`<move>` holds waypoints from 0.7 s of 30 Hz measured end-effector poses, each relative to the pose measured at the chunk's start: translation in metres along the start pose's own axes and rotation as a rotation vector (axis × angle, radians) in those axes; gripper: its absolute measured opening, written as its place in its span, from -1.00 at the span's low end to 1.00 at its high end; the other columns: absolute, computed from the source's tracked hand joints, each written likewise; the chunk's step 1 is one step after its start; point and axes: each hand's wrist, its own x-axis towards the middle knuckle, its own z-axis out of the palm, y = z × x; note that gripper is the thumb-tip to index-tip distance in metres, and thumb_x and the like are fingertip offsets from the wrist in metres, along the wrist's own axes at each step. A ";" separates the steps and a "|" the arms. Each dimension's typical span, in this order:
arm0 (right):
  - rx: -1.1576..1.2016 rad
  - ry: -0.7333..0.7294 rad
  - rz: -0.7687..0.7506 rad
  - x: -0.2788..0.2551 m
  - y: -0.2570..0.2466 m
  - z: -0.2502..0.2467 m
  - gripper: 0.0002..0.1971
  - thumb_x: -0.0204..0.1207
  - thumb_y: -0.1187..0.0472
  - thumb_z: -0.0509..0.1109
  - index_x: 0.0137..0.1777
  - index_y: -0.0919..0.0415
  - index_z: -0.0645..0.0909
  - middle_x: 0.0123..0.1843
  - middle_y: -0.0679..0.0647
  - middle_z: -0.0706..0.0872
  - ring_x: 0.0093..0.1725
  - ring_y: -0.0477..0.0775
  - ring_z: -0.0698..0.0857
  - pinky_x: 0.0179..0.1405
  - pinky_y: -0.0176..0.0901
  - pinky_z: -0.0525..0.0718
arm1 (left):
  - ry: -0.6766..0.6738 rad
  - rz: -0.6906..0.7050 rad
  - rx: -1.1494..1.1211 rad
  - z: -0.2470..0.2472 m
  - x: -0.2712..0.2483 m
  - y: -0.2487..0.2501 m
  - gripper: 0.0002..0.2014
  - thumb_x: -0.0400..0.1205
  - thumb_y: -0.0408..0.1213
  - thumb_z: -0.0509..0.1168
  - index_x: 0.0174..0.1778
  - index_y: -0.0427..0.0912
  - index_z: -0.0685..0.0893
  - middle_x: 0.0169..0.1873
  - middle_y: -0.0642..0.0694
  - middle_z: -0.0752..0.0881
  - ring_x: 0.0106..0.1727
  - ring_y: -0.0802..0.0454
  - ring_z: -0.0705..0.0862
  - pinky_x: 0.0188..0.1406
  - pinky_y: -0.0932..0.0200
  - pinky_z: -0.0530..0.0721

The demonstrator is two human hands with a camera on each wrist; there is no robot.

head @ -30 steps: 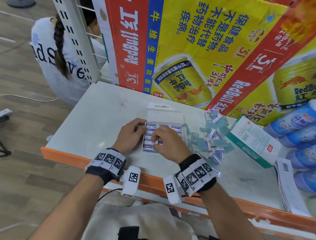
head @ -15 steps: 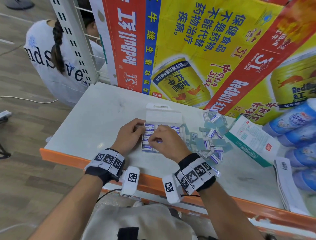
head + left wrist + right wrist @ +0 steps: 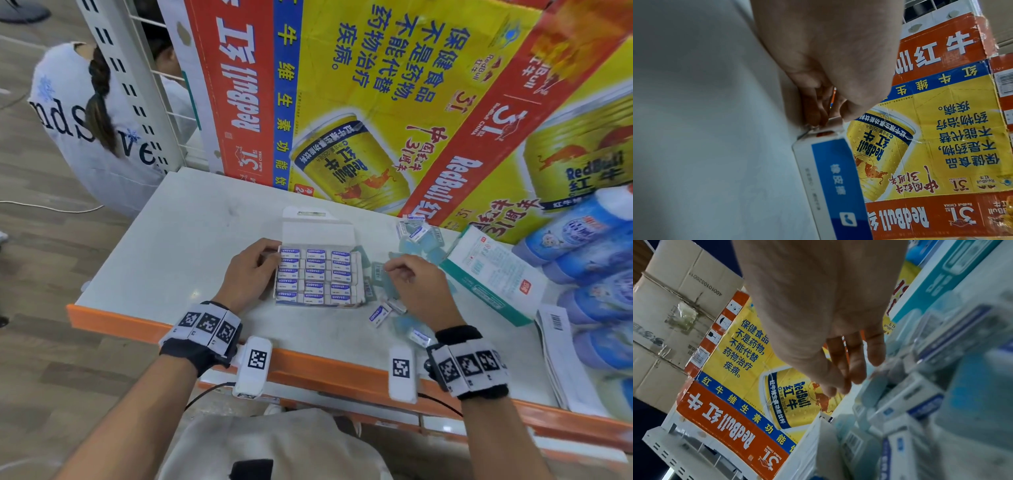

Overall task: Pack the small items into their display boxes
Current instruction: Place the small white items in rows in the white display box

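An open white display box (image 3: 318, 233) lies mid-table, its lid flap folded back, with rows of blue-and-white erasers (image 3: 315, 274) packed inside. My left hand (image 3: 255, 269) grips the box's left wall; the left wrist view shows its fingers (image 3: 818, 110) pinching a corner of the box (image 3: 838, 178). To the right of the box, my right hand (image 3: 397, 270) hovers with relaxed fingers over a scatter of loose erasers (image 3: 380, 313). Its fingers (image 3: 849, 369) hold nothing and stand just above the erasers (image 3: 910, 394). More loose erasers (image 3: 416, 233) lie farther back.
A green-and-white carton (image 3: 493, 274) and a printed paper stack (image 3: 558, 342) lie to the right, beside blue wrapped bottle packs (image 3: 582, 246). Red Bull cartons (image 3: 376, 102) wall off the back. The orange table edge (image 3: 308, 363) runs in front. A person (image 3: 85, 120) crouches far left.
My right hand has left the box, where it was pressing erasers into place, and moved right over the loose pile. The left hand stays on the box's left side.
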 end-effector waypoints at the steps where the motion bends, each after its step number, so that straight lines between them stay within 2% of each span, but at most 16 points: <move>1: -0.006 -0.044 -0.004 -0.004 0.002 -0.002 -0.75 0.49 0.48 0.28 -0.11 0.15 0.70 -0.08 0.06 0.75 -0.14 -0.16 0.65 -0.15 -0.59 0.52 | 0.000 0.003 0.003 0.000 0.000 -0.001 -0.83 0.70 -0.23 0.17 0.08 0.04 0.65 -0.12 0.14 0.75 -0.17 0.26 0.71 -0.39 0.29 0.66; 2: -0.015 -0.094 -0.010 -0.008 0.002 -0.003 -0.73 0.46 0.51 0.29 -0.11 0.16 0.72 -0.08 0.08 0.75 -0.12 -0.14 0.66 -0.13 -0.57 0.53 | -0.001 0.006 0.006 0.000 0.000 -0.001 -0.83 0.70 -0.23 0.17 0.07 0.06 0.65 -0.13 0.15 0.75 -0.18 0.26 0.71 -0.39 0.27 0.67; 4: -0.096 -0.197 -0.033 -0.014 0.003 -0.003 -0.70 0.42 0.53 0.30 -0.09 0.16 0.74 -0.05 0.07 0.71 -0.02 -0.02 0.62 -0.02 -0.39 0.51 | -0.001 -0.001 0.003 0.000 0.000 -0.001 -0.83 0.70 -0.22 0.17 0.05 0.09 0.65 -0.15 0.15 0.75 -0.25 0.22 0.71 -0.44 0.21 0.70; 5: -0.158 -0.248 -0.049 -0.017 0.004 -0.003 -0.70 0.41 0.51 0.32 -0.06 0.14 0.75 -0.03 0.02 0.66 0.04 -0.02 0.56 0.03 -0.33 0.43 | 0.001 -0.011 -0.006 0.000 0.000 -0.001 -0.83 0.69 -0.22 0.17 0.04 0.10 0.65 -0.16 0.14 0.75 -0.28 0.20 0.71 -0.49 0.19 0.71; 7: -0.242 -0.315 -0.079 -0.021 0.004 -0.001 -0.66 0.38 0.48 0.34 -0.01 0.07 0.75 0.00 -0.08 0.54 0.11 -0.07 0.40 0.07 -0.35 0.28 | 0.005 -0.024 -0.012 0.000 0.001 0.000 -0.83 0.68 -0.22 0.18 0.03 0.11 0.65 -0.16 0.12 0.75 -0.27 0.19 0.71 -0.51 0.18 0.71; 10: -0.318 -0.314 -0.136 -0.026 0.004 0.003 -0.67 0.37 0.44 0.37 0.01 0.04 0.75 -0.01 -0.11 0.46 0.12 -0.03 0.32 0.19 -0.23 0.30 | -0.001 -0.021 -0.001 0.000 0.000 -0.001 -0.83 0.69 -0.21 0.17 0.04 0.11 0.65 -0.13 0.13 0.76 -0.18 0.19 0.72 -0.41 0.17 0.72; 12: -0.366 -0.317 -0.164 -0.027 0.005 0.005 -0.68 0.36 0.40 0.40 -0.01 -0.01 0.76 -0.01 -0.14 0.44 0.11 -0.03 0.30 0.19 -0.17 0.32 | -0.001 -0.019 -0.004 0.000 0.000 -0.001 -0.83 0.69 -0.21 0.17 0.05 0.11 0.65 -0.13 0.12 0.76 -0.16 0.16 0.72 -0.38 0.14 0.71; 16: -0.396 -0.292 -0.174 -0.027 0.007 0.008 -0.74 0.35 0.34 0.46 -0.05 -0.03 0.74 0.00 -0.17 0.42 0.12 -0.04 0.31 0.16 -0.18 0.32 | -0.005 -0.016 -0.002 0.000 -0.001 0.000 -0.82 0.69 -0.20 0.16 0.06 0.12 0.64 -0.13 0.12 0.76 -0.16 0.14 0.73 -0.42 0.13 0.71; 21: -0.288 -0.279 -0.128 -0.023 0.006 0.004 -0.79 0.40 0.24 0.51 0.02 0.03 0.68 0.02 -0.12 0.49 0.12 -0.06 0.37 0.08 -0.27 0.33 | -0.006 -0.021 0.000 0.000 0.000 -0.001 -0.82 0.69 -0.20 0.16 0.07 0.10 0.65 -0.13 0.14 0.76 -0.20 0.21 0.72 -0.48 0.18 0.71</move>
